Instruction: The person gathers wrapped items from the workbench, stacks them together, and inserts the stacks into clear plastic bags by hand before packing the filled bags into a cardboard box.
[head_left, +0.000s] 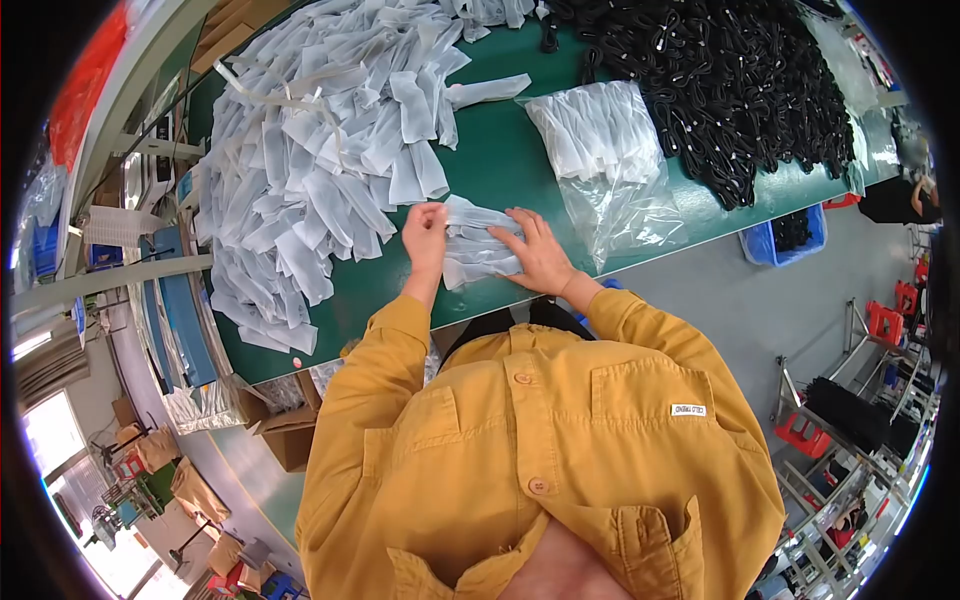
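On the green table, close to its front edge, lies a small row of white translucent sleeves. My left hand is at the row's left end, fingers curled and pressed together; what they pinch, if anything, is too small to name. Spread over the right end of the row, my right hand rests with its fingers apart on the sleeves. A large heap of similar sleeves covers the table to the left. Right of my hands lies a clear plastic bag with several sleeves inside.
Black coiled cables form a big pile at the back right. A blue bin stands beyond the table's right edge. Below the table's left edge is an open cardboard box. Red stools stand at the right.
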